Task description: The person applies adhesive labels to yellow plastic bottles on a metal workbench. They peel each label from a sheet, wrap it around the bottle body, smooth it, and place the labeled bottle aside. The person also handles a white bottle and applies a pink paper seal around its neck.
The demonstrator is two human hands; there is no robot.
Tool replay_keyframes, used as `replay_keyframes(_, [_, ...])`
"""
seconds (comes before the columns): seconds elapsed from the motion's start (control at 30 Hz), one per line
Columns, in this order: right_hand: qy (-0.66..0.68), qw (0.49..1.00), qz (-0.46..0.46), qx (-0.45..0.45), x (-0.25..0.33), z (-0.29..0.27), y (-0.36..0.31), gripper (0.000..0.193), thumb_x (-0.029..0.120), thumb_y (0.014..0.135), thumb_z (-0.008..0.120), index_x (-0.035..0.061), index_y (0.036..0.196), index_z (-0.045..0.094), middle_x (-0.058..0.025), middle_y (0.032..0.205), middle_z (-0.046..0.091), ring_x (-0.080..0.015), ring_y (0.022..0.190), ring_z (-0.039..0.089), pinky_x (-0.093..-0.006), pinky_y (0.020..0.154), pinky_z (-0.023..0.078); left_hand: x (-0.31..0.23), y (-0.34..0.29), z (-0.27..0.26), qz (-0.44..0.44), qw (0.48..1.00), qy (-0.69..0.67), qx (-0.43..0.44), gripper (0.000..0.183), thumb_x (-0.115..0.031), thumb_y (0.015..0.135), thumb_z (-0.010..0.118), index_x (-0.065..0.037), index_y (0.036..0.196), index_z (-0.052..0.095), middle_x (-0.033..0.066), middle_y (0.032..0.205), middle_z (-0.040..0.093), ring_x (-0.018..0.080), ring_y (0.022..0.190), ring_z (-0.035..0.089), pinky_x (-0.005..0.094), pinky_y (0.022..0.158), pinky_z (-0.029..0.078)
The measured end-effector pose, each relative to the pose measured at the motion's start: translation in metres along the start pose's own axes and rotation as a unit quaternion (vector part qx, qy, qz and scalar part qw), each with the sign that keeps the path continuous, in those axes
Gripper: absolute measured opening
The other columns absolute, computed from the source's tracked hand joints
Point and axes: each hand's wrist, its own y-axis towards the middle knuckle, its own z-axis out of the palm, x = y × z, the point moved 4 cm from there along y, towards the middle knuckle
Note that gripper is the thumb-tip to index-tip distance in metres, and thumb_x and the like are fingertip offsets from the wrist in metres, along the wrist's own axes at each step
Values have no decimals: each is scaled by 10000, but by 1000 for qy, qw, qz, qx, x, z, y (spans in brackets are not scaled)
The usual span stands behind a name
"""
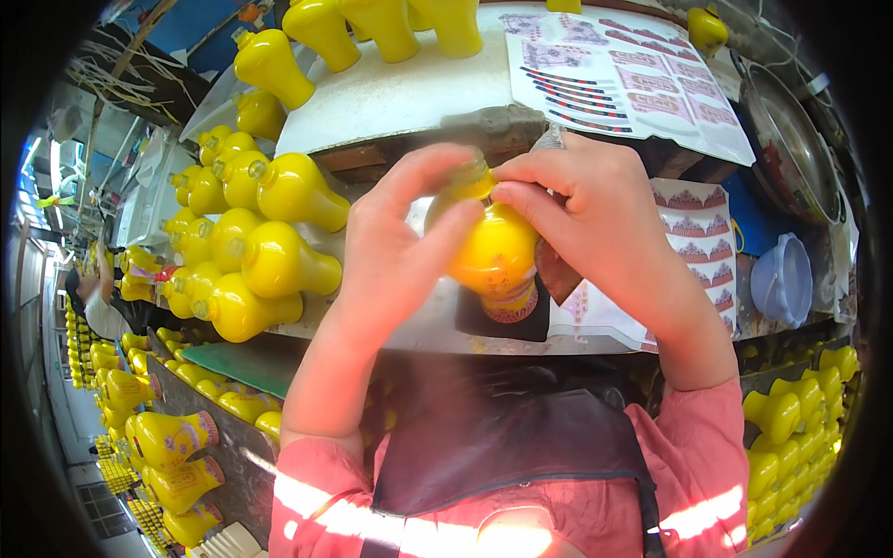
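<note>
Your yellow bottle (pixel 498 246) is in front of your apron (pixel 521 446), its neck away from you and its patterned foot above a dark pad (pixel 474 318); whether the foot touches the pad, I cannot tell. Your left hand (pixel 395 228) is half closed around the left side of the neck, but its fingers are blurred, so I cannot tell how firmly they grip. Your right hand (pixel 595 205) has thumb and forefinger nearly together at the right side of the neck; what they pinch is hidden. A brown flat piece (pixel 560 277) shows beside the bottle, under this hand, and a grey tip (pixel 549 139) above it; I cannot see if they are one tool. Right of the bottle, your right forearm covers part of a printed sheet (pixel 693 232). Far left of the bottle, the many small yellow bottles (pixel 130 386) are too crowded to count.
</note>
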Motion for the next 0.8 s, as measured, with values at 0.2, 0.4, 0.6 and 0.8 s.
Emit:
replay_keyframes(0.2, [-31,999,-6,-5,3,3,0,144,199,868,727,63,823,723,-128,762,646,-342,723,666,-448,686,535,3,2,1,-15,1000,-7,0,376,-60,866,744,-3,1231,676,100,1141,738,178,1058,680,329,971,516])
replay_keyframes(0.4, [-19,1000,2,-12,2,4,2,157,208,863,723,56,823,723,-125,778,652,-345,722,664,-450,686,533,4,2,1,-19,1000,-10,-2,376,-63,863,747,-9,1229,680,100,1138,739,175,1057,680,329,968,518])
replay_keyframes(0.6, [2,1000,16,-7,0,5,2,173,226,866,717,58,832,735,-138,778,661,-350,725,670,-453,686,537,5,2,2,-25,1000,-18,-2,370,-60,858,747,-15,1220,685,91,1135,738,168,1057,677,324,968,516])
replay_keyframes(0.8, [150,981,114,54,-19,5,6,159,131,869,750,-9,940,774,-96,766,718,-142,679,679,-284,640,522,4,3,2,-20,1000,-16,0,362,-63,854,750,-13,1207,686,81,1132,735,162,1053,673,317,967,514])
